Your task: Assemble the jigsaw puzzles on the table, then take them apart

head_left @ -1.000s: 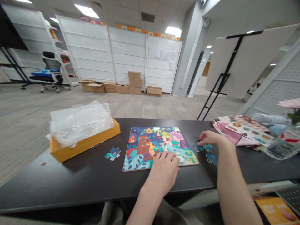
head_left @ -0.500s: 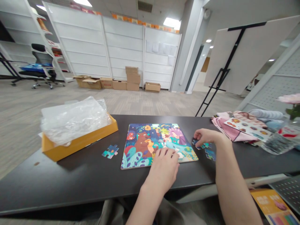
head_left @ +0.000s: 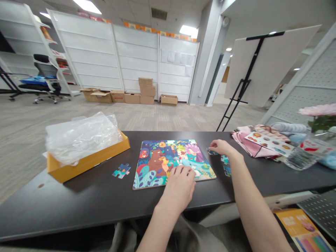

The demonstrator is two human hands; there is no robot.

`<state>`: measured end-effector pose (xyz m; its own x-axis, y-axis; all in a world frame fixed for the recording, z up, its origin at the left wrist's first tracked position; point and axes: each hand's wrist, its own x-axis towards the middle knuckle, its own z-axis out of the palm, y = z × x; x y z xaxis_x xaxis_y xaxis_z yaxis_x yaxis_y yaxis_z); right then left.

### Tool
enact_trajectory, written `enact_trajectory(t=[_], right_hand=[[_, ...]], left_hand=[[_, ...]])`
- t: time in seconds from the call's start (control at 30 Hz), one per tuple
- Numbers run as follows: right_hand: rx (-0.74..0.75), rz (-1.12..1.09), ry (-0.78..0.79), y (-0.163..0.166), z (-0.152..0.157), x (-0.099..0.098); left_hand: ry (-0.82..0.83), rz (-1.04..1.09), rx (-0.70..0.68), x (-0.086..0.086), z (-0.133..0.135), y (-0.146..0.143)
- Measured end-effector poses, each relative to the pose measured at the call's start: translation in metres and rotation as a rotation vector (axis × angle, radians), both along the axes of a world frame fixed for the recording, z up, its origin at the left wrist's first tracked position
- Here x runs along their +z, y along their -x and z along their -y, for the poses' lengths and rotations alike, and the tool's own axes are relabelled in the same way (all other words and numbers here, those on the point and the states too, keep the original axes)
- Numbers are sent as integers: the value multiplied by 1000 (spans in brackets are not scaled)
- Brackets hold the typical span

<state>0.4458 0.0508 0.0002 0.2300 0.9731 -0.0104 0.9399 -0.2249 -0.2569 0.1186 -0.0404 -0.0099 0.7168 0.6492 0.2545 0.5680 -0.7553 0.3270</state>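
Note:
A colourful jigsaw puzzle [head_left: 157, 164] with a bear and a white rabbit lies on the dark table, most of its picture filled. My left hand [head_left: 181, 180] rests open on its near edge, fingers flat and covering part of the picture. Just right of the board, my right hand [head_left: 223, 147] is closed on a dark blue puzzle piece [head_left: 211, 152], low over the tabletop. Beside that wrist lie other loose pieces [head_left: 226, 165], partly hidden by the forearm. One more loose piece [head_left: 122, 170], blue and teal, lies left of the board.
A yellow box [head_left: 89, 162] holding clear plastic wrap [head_left: 81, 140] stands at the left. On the right are pink cloths [head_left: 245, 144], a sticker sheet [head_left: 270, 143] and a clear vase [head_left: 301, 155] with a pink flower. The table's near edge [head_left: 105, 221] runs before my lap.
My right hand has moved slightly away from me and left, carrying the dark blue puzzle piece apart from the other loose ones. My left hand stays on the puzzle. The view has shifted a little.

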Motion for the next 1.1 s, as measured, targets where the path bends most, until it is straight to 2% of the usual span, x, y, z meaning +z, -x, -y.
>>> enact_trajectory(t=[0.2,0.37,0.47,0.57,0.87,1.0,1.1], right_hand=[[-13,0,-59,-1,19,7],[-45,29,-73,-13,77,7],[38,-19,-41,-21,114,7],[100,-66,11,-24,134,8],[157,-149,63,-16,127,15],[251,-419,58,-15,114,26],[272,-632,-71,-8,83,32]], left_hand=[[1,-52,0,6,-3,-1],[15,-62,-9,7,-7,-2],[17,-52,-17,5,-9,-1],[23,-51,-26,3,-9,0],[7,-13,-46,-2,-6,4],[9,-6,-40,0,-4,5],[1,-4,-31,2,-2,4]])
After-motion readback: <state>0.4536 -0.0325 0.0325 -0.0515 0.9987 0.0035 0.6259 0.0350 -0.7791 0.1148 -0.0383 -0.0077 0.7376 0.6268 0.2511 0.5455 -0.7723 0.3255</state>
